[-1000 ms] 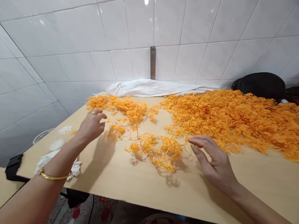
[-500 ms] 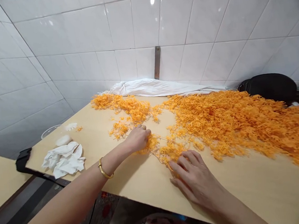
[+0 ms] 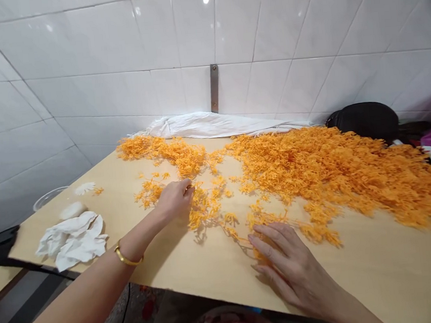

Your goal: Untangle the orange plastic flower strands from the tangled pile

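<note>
Head view: left fingers (image 3: 180, 191) curled in orange strands (image 3: 201, 211), hold unclear; right fingers (image 3: 271, 242) splayed.

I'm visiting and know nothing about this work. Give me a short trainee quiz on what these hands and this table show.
1. True or false: the gold bangle is on the left wrist.
2. Multiple choice: what is the left hand touching? A) thin orange strands B) a crumpled white cloth C) a rounded black bag
3. Fill in the blank: the upright metal strip is fixed to a white tiled ____.

Key: 1 true; 2 A; 3 wall.
</note>
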`<state>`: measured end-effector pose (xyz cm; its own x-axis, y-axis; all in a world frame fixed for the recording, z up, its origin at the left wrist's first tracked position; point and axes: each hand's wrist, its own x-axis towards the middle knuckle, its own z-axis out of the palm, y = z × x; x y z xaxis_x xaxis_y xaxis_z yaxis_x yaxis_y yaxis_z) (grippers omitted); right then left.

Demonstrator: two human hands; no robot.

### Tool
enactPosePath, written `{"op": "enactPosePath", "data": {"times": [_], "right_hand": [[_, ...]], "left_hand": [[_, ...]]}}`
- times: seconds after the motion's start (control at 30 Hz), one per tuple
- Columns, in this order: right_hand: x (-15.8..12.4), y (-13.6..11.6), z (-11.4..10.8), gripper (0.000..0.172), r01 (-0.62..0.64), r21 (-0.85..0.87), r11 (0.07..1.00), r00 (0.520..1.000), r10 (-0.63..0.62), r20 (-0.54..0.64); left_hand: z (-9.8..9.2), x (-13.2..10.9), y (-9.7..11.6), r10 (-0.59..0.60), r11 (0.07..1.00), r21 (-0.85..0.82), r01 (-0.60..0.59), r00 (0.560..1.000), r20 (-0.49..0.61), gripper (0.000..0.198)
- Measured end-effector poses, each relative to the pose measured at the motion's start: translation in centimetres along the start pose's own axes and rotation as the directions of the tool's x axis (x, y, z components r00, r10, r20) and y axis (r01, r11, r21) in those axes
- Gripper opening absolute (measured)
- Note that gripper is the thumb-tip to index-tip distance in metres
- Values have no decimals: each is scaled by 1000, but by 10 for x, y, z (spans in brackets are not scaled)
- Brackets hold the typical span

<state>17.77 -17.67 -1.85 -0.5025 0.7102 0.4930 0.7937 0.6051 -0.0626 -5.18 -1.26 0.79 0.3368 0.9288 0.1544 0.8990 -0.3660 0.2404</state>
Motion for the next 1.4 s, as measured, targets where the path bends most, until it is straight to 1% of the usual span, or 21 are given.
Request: {"op": "enactPosePath", "data": {"times": [0.1,0.17,0.23,0.3,0.33,0.37,0.47,0.53,0.57,0.63,0.7,0.73,0.77,0.83,0.9,0.97,1.03,1.1,1.17,1.27,1.4], "right_hand": [[-3,0,-4,40,-3,71,997,992,13,-128],[-7,3,-7,43,-74,130,989,967,103,-234],[-11,9,-12,43,-194,152,969,909,236,-344],[-19,17,-17,38,-314,146,938,844,346,-410],[-23,21,-19,35,-361,136,923,832,384,-400],[-28,25,-21,32,-398,118,910,841,413,-348],[-45,39,-21,26,-421,5,907,904,420,-73],[-55,48,-18,23,-409,-86,909,910,413,31],[-60,53,-15,22,-407,-125,905,910,414,30],[-67,64,-12,21,-419,-182,890,906,424,-12],[-68,74,-11,23,-420,-232,877,906,419,-54],[-66,79,-11,23,-418,-266,869,907,416,-66],[-62,82,-13,22,-415,-303,858,908,413,-73],[-49,86,-17,21,-422,-363,831,904,417,-96],[-31,86,-21,20,-453,-321,832,891,429,-146],[-13,81,-25,21,-488,-133,863,868,462,-183],[1,73,-25,24,-508,117,853,847,520,-115],[8,62,-21,27,-539,256,803,836,548,42],[7,52,-14,28,-554,240,797,833,529,164],[0,40,-2,21,-508,166,845,855,472,214],[-9,34,0,16,-498,142,856,856,459,236]], "left_hand": [[-1,-5,-1,35,994,107,-38,999,26,22],[-2,-5,-4,38,981,190,-46,998,44,24],[-1,-3,-7,36,972,230,-46,998,50,25],[0,0,-11,33,976,215,-44,998,56,26],[-1,2,-13,31,979,197,-43,998,64,26],[-2,3,-14,32,983,177,-44,997,73,27],[-13,2,-15,62,988,132,-76,993,102,30],[-28,-4,-10,75,986,144,-85,994,76,32],[-37,-9,-5,75,984,161,-80,997,35,32],[-52,-20,10,89,982,176,-70,991,-102,31],[-60,-30,31,148,986,115,-123,959,-242,33],[-60,-34,42,183,983,57,-174,946,-267,35],[-56,-38,53,216,974,-8,-225,945,-247,39],[-41,-41,73,294,941,-131,-311,946,-138,45],[-19,-42,86,327,923,-192,-334,943,-69,51],[2,-43,92,324,919,-240,-313,946,8,52],[17,-44,93,279,927,-277,-253,959,57,45],[25,-46,93,218,935,-298,-190,974,62,35],[29,-48,91,168,935,-322,-148,985,37,26],[32,-48,88,125,904,-414,-108,992,12,20],[34,-47,80,88,843,-523,-126,991,-98,27]]}}
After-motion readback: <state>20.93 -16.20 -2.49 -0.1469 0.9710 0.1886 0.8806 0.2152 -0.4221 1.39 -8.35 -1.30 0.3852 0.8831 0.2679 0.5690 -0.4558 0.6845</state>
